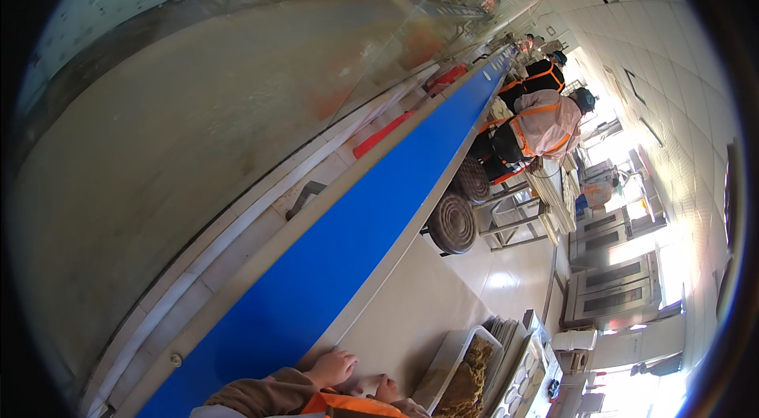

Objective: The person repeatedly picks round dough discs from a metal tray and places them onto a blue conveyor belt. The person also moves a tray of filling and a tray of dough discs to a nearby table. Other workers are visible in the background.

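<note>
My left hand (333,367) is at the bottom, at the near edge of a blue conveyor belt (332,240) by the pale worktop (409,299). Its fingers are bent, and no object shows in them. Close beside it, my right hand (386,388) is curled, with its palm side hidden. To its right stands a whitish plastic tub (442,367) holding a brown, crumbly mass (468,379). Farther right, pale flat discs (522,382) that look like dough lie in rows on a tray.
Several people work along the belt, the nearest in a pale top (545,119) with orange straps. Round brown stools (453,222) stand beside the belt, near a metal-framed table (548,199). A glass pane (237,110) runs along the belt's other side. Small pale pieces (487,75) lie far up the belt.
</note>
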`<state>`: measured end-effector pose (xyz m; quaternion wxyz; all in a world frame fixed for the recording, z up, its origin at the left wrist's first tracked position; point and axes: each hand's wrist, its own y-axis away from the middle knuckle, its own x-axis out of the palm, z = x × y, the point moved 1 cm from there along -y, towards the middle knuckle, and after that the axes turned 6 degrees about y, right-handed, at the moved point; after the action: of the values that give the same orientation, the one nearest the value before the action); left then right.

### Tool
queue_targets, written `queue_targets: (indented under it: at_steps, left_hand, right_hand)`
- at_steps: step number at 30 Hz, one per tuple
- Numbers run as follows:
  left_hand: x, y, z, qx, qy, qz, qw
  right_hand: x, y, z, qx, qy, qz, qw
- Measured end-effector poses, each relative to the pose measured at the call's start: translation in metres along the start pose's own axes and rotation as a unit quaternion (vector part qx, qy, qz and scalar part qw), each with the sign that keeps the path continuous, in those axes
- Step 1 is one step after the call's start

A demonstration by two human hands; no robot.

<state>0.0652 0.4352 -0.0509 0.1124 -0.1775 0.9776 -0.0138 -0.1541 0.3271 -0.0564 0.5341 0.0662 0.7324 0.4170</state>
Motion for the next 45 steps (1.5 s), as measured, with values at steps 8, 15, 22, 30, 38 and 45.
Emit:
queue_targets:
  at_steps: [8, 15, 22, 30, 38, 45]
  left_hand:
    - [-0.026, -0.020, 0.004, -0.007, 0.027, -0.051, 0.998]
    - [-0.029, -0.031, 0.009, -0.143, 0.142, -0.035, 0.979]
    - [-0.029, -0.031, 0.013, -0.219, 0.187, -0.048, 0.956]
    - [-0.031, -0.036, 0.015, -0.264, 0.143, -0.049, 0.953]
    - [-0.033, -0.037, 0.002, -0.273, 0.036, -0.030, 0.961]
    - [-0.032, -0.037, 0.009, -0.280, 0.052, -0.038, 0.958]
  right_hand:
    - [0.016, -0.012, 0.001, 0.042, 0.010, -0.039, 0.998]
    - [0.046, -0.030, 0.022, 0.120, 0.027, -0.355, 0.927]
    - [0.043, -0.036, 0.023, 0.086, 0.007, -0.480, 0.873]
    - [0.019, -0.009, -0.002, -0.073, -0.097, -0.345, 0.931]
    - [0.024, -0.004, 0.006, -0.053, -0.086, -0.383, 0.918]
    - [0.035, -0.010, 0.006, -0.048, -0.085, -0.348, 0.932]
